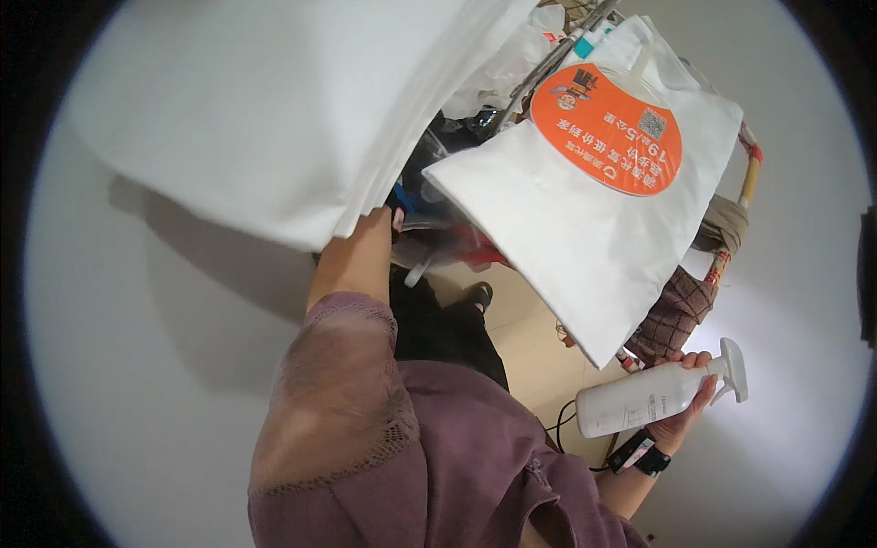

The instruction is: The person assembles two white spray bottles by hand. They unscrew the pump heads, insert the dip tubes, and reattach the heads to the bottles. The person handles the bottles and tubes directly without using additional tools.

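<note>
In my right hand, at the lower right, is a white spray bottle, tipped on its side with its trigger head toward the right. My fingers wrap round it near the neck. My left forearm reaches up and away, and its hand is mostly hidden behind a large white sheet-like thing with layered edges. Whether that hand holds anything does not show. Between my arms lies a smooth white cloth, with an orange round hand fan on top of it.
A plaid cloth hangs below a wrapped pole at the right. Crumpled clear plastic bags and dark items fill the space behind the white cloth. Beige floor shows below, with a thin black cable near the bottle.
</note>
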A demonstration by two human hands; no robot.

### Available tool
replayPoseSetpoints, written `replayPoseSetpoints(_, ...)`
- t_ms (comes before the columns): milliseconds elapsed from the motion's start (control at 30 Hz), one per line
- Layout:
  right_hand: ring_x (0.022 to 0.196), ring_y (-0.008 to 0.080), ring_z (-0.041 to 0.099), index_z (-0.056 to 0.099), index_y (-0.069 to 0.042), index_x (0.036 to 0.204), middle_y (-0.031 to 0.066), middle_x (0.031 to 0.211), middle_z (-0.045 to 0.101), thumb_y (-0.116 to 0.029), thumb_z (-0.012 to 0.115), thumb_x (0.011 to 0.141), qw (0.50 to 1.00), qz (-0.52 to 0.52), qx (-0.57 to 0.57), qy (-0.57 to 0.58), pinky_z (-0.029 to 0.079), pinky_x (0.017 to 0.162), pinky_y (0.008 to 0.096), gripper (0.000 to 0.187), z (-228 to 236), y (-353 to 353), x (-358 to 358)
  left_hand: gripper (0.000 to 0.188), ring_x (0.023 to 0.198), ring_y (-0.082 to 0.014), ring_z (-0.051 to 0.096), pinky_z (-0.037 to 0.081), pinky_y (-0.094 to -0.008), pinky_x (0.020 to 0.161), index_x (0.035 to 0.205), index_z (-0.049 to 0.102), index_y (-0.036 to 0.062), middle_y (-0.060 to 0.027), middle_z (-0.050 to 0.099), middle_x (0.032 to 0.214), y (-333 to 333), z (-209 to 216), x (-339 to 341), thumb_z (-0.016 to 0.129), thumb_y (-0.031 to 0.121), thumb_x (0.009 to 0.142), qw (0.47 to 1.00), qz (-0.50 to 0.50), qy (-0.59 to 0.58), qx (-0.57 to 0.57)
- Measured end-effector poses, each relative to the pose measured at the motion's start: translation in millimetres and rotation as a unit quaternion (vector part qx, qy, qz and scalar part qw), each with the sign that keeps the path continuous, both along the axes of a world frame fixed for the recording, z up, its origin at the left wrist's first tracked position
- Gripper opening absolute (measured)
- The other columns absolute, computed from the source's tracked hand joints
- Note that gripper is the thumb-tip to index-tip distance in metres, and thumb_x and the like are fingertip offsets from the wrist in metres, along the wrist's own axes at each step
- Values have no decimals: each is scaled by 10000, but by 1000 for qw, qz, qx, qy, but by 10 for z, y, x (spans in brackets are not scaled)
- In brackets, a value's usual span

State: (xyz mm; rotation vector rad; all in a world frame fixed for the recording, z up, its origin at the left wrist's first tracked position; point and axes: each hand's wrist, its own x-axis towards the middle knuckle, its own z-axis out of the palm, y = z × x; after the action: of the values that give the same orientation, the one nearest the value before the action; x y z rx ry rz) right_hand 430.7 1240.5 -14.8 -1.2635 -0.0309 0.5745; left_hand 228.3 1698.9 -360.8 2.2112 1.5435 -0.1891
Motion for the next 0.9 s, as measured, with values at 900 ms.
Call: replayPoseSetpoints(900,943,224,543,468,-89,975,59,875,534,-348,479,962,993,44,78,82,506,839,385,259,155,-604,417,364,950,-242,604,479,-347,885,1217,550,-40,-146,627,1061,-1079,2807,-768,605,177,930,971,-67,-220,-60)
